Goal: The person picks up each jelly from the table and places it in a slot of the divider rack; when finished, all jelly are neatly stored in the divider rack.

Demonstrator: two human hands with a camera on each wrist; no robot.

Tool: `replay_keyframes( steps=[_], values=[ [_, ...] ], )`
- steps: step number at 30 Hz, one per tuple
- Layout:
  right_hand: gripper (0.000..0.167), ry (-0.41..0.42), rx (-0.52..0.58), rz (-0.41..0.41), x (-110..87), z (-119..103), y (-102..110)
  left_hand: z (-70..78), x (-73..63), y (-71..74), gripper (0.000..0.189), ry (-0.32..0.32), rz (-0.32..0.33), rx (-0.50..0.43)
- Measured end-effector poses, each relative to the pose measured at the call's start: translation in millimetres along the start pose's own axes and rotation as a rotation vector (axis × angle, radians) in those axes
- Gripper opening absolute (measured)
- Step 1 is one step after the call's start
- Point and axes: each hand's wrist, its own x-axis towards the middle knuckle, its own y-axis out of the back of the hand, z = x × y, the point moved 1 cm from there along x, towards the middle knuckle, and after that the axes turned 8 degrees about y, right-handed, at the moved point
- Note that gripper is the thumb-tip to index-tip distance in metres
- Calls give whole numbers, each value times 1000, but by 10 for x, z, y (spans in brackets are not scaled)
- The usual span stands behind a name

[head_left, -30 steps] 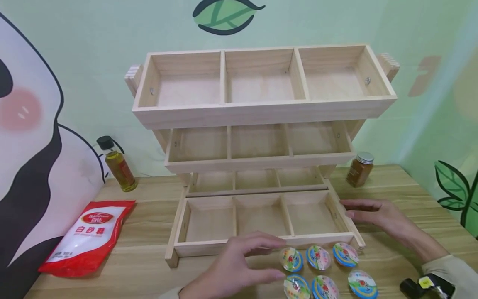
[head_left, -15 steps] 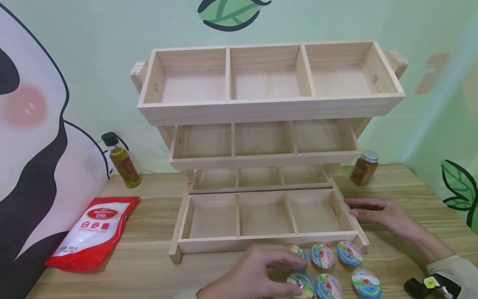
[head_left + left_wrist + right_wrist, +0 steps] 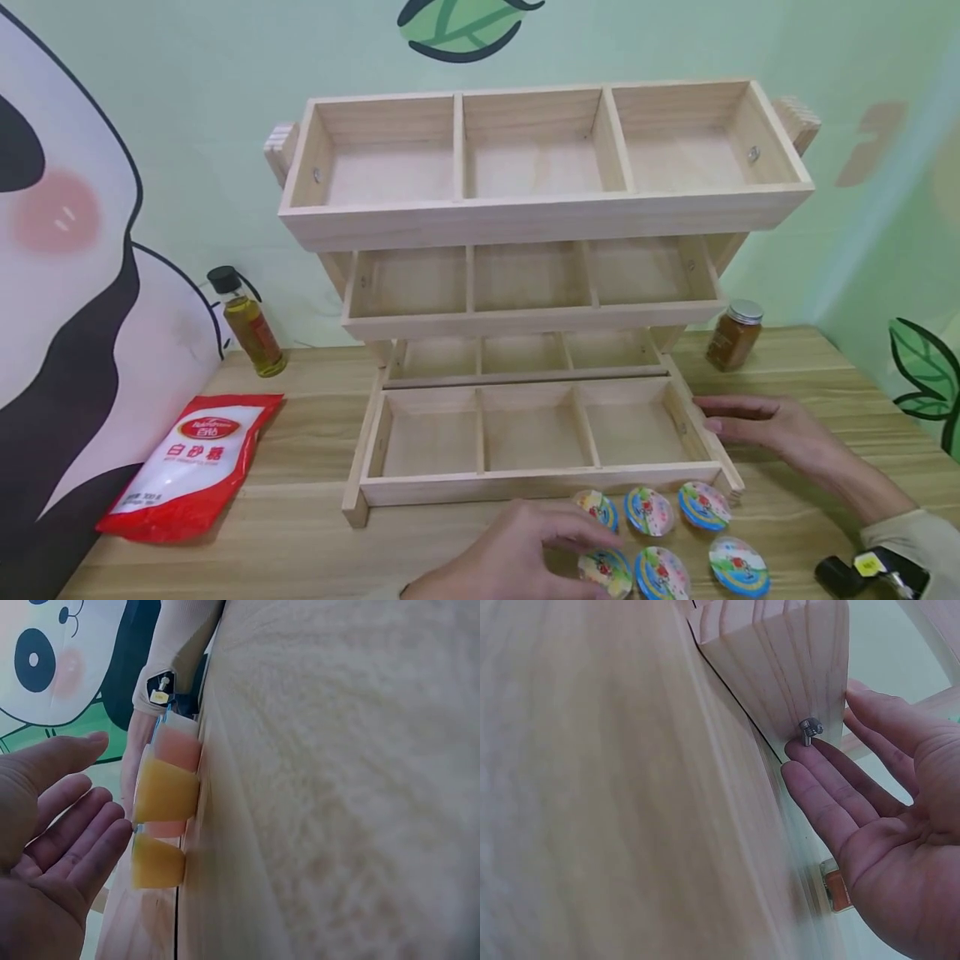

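We see the left hand (image 3: 513, 552) cut off by the head view's bottom edge, hiding part of the nearest cup (image 3: 606, 570); whether they touch, we cannot tell. That cup, colourfully printed on top, stands ungripped on the bench (image 3: 277, 517) by the loosely extended fingers. The right hand (image 3: 772, 429), relaxed, holds nothing beside the rack (image 3: 540, 487).

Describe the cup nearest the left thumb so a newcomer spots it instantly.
Find the tiered wooden organizer; before its lower right part, six lidded cups sit in two rows of three. Go to the left end of the row farther from the organizer. That cup alone shows between the thumb and index finger of the left hand in the head view.
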Motion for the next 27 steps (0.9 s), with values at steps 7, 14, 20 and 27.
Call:
replay_keyframes(
  steps=[7,14,20,27],
  values=[
    [50,-1,-11,-3,-3,-19,8,8,1,34,32,-48,13,125],
    [49,6,-7,9,-16,-7,4,-19,-6,23,35,-45,13,171],
    [49,13,24,13,-27,0,-11,-24,-5,7,35,-5,-9,163],
    [49,5,6,2,-25,-19,4,-15,-2,5,33,9,-29,174]
  ],
)
